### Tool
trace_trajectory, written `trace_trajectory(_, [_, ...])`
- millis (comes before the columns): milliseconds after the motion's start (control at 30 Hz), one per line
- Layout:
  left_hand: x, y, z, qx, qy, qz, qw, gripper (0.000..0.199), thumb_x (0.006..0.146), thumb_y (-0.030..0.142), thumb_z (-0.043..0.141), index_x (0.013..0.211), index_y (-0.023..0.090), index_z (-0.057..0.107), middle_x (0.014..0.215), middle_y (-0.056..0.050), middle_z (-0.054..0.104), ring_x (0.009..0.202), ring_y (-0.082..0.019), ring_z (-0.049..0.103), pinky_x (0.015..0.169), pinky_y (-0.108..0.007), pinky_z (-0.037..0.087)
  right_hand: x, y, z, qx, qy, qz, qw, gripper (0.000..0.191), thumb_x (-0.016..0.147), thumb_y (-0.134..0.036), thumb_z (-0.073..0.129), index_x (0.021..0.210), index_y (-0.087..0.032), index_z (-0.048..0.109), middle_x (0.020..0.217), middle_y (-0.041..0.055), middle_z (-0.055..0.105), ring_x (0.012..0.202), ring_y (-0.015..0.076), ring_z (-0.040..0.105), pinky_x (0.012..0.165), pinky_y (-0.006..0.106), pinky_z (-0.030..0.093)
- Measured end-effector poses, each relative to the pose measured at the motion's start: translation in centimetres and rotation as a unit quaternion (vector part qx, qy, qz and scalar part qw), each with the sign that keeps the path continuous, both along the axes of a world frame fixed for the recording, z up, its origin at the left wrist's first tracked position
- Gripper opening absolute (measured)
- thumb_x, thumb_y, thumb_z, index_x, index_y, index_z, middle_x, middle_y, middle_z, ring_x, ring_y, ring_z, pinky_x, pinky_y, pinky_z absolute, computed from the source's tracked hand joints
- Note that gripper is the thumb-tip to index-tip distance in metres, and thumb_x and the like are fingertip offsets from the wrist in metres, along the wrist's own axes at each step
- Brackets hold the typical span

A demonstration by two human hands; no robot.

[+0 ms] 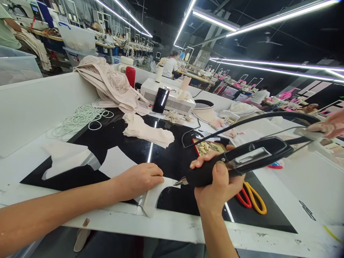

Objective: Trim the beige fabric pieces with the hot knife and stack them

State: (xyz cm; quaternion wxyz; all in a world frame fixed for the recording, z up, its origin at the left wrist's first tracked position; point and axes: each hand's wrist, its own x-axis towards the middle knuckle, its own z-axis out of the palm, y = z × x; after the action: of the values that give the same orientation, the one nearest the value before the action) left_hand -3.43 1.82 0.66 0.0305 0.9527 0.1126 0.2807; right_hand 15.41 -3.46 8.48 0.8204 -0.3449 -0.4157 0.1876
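Observation:
My left hand point(145, 181) is closed, its fingertips pinching and pressing a thin white fabric piece point(151, 205) with a curved edge. This piece lies on the black board point(177, 200) and hangs over its front edge. Wrapped around a black corded hand tool point(206, 172) is my right hand point(219, 186). The tool's pointed metal tip point(181, 182) is at the right end of the fabric, just right of my left fingers; whether it touches, I cannot tell. Left of my hand lie other white pieces point(116, 161), and scissors point(251, 199) with red and yellow handles rest under my right hand.
Beige fabric pieces point(147, 130) lie stacked mid-board. Behind are a phone point(160, 100), a white vented box point(174, 102) and beige bras point(113, 82). Pale green cord point(77, 122) is coiled at left. A tray point(208, 147) holds small pieces. Another person's hand point(331, 124) is near the tool's cable.

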Motion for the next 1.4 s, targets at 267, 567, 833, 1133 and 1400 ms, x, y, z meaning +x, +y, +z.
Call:
trace_trajectory(267, [0.0, 0.1, 0.1, -0.003, 0.003, 0.001, 1.000, 0.015, 0.097, 0.003, 0.062, 0.106, 0.013, 0.068, 0.105, -0.008, 0.071, 0.096, -0.020, 0.067, 0.089, -0.031, 0.059, -0.3, 0.2, -0.6, -0.002, -0.007, 0.003, 1.000, 0.028, 0.084, -0.026, 0.076, 0.103, -0.025, 0.056, 0.076, -0.0065, 0.068, 0.054, 0.0121, 0.062, 0.049, 0.029, 0.058])
trace_trajectory(567, [-0.1, 0.1, 0.1, -0.009, 0.011, -0.002, 1.000, 0.019, 0.098, 0.002, 0.058, 0.109, 0.014, 0.068, 0.106, -0.008, 0.071, 0.097, -0.020, 0.067, 0.089, -0.031, 0.059, -0.4, 0.2, -0.7, -0.004, -0.021, -0.008, 1.000, 0.023, 0.087, -0.027, 0.075, 0.100, -0.024, 0.056, 0.079, -0.0056, 0.068, 0.055, 0.0120, 0.062, 0.050, 0.029, 0.058])
trace_trajectory(833, [-0.3, 0.1, 0.1, 0.002, 0.024, -0.003, 1.000, 0.020, 0.098, 0.002, 0.060, 0.112, 0.014, 0.068, 0.108, -0.009, 0.072, 0.098, -0.022, 0.068, 0.091, -0.034, 0.059, 0.9, -0.2, -0.4, 0.010, -0.003, -0.036, 0.999, 0.033, 0.084, -0.027, 0.077, 0.111, -0.025, 0.059, 0.076, -0.0059, 0.068, 0.053, 0.0124, 0.062, 0.049, 0.029, 0.059])
trace_trajectory(1133, [-0.3, 0.3, 0.0, -0.002, 0.031, 0.002, 1.000, 0.020, 0.099, 0.003, 0.058, 0.112, 0.014, 0.067, 0.109, -0.009, 0.071, 0.099, -0.021, 0.067, 0.090, -0.032, 0.059, 0.8, -0.1, -1.1, 0.011, -0.005, -0.023, 1.000, 0.027, 0.085, -0.026, 0.078, 0.103, -0.025, 0.058, 0.078, -0.0053, 0.069, 0.055, 0.0126, 0.063, 0.052, 0.030, 0.059])
trace_trajectory(1400, [-1.4, 1.4, -1.4, -0.073, 0.006, -0.022, 0.997, 0.047, 0.100, 0.001, 0.039, 0.123, 0.029, 0.069, 0.117, 0.004, 0.071, 0.105, -0.011, 0.070, 0.098, -0.022, 0.056, 0.0, 0.1, -0.8, -0.026, 0.037, -0.014, 0.999, 0.029, 0.081, -0.022, 0.076, 0.103, -0.026, 0.057, 0.074, -0.0078, 0.067, 0.052, 0.0090, 0.060, 0.053, 0.024, 0.056])
